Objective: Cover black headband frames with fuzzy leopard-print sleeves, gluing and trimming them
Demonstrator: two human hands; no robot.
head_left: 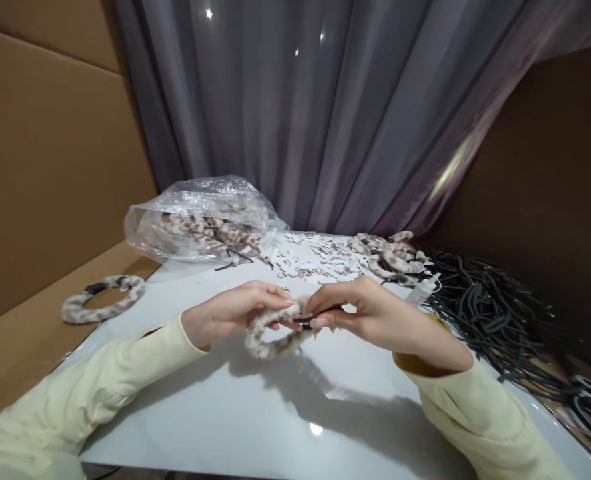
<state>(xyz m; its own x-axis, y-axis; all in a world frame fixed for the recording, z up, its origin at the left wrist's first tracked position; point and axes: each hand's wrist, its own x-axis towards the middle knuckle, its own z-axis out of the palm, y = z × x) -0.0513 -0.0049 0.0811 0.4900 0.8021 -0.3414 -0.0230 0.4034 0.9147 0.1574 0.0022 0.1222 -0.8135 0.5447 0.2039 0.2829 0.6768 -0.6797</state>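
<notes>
A fluffy white and brown ring [264,343] is held up over the white table between both hands. My left hand [245,309] pinches its upper left part, near the ends. Fingers of my right hand [348,307] are closed on the right side of the ring, where a short dark piece [304,320] shows between the two hands. How the dark piece joins the fluffy part is hidden by the fingers.
A clear plastic bag [200,223] of fluffy strips lies at the back left, a finished-looking ring [103,300] at the left edge. Small metal clasps [320,260], fluffy rings [395,257], a small bottle [424,288] and black cords [490,313] lie behind and right. Cardboard flanks both sides.
</notes>
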